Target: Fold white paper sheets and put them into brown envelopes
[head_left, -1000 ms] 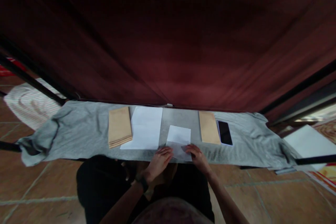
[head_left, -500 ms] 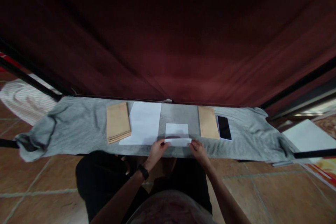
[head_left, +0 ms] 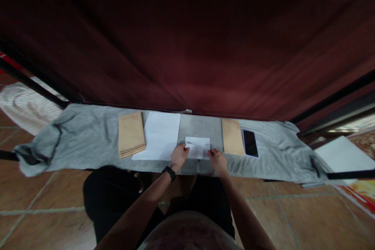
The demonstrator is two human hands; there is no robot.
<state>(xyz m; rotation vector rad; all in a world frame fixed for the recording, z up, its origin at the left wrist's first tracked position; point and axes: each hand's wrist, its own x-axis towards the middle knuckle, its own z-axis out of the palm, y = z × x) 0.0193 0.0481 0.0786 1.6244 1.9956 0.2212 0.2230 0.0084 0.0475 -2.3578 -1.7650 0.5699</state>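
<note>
A small white sheet of paper (head_left: pixel 198 145), partly folded, lies on the bare grey strip of the bench in front of me. My left hand (head_left: pixel 179 156) pinches its near left edge, fingers closed on it. At the near right edge, my right hand (head_left: pixel 217 159) grips the same sheet with curled fingers. A larger white sheet (head_left: pixel 159 139) lies flat just left of it. Left of that sheet sits a stack of brown envelopes (head_left: pixel 131 138). A single brown envelope (head_left: pixel 232 141) lies to the right of the folded paper.
A black phone (head_left: pixel 250 143) lies face up beside the single envelope. Grey cloth (head_left: pixel 79 140) covers the narrow bench (head_left: pixel 202 127) and droops at both ends. A dark red curtain (head_left: pixel 187 47) hangs right behind. A white board (head_left: pixel 342 156) sits at the far right over the tiled floor.
Both hands have moved forward with the near edge of the small sheet, folding it over itself. The visible paper is now shorter than a second ago.
</note>
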